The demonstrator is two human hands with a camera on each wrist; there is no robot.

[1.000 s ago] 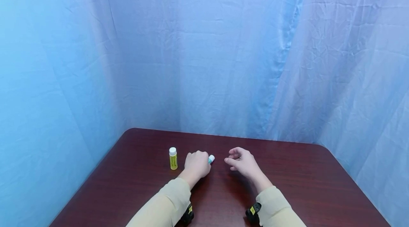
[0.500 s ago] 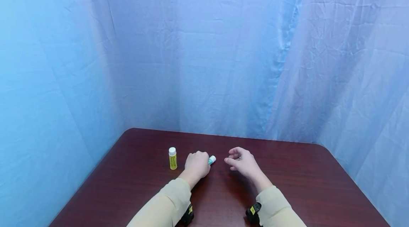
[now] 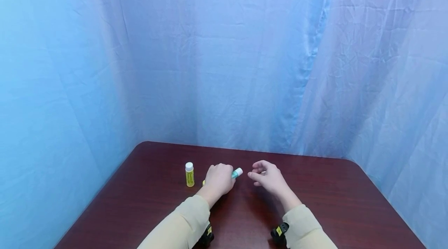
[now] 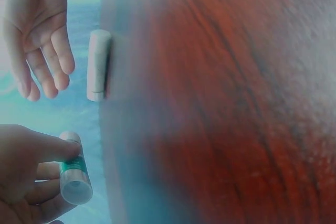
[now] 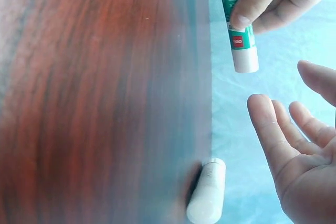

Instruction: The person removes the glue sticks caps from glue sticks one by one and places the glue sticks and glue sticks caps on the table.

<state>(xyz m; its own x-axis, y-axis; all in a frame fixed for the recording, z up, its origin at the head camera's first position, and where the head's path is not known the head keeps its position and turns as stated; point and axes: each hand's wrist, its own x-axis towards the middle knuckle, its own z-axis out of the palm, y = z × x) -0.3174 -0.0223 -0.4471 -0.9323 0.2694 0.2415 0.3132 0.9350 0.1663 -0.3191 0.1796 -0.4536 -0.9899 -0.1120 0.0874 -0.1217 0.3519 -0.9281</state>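
The left hand [image 3: 219,179] pinched a green-and-white tube [image 5: 241,38], contents hidden — the right hand [image 3: 272,181], fingers and thumb parted, hung near; a white-capped yellow tube [image 3: 189,177] stood upright.

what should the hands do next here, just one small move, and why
Probably ease the left hand and its green glue stick toward the right hand, perhaps for a handover. The stick's white end points that way, and the right hand holds nothing: its thumb and fingers are apart, with a gap between them and the stick.
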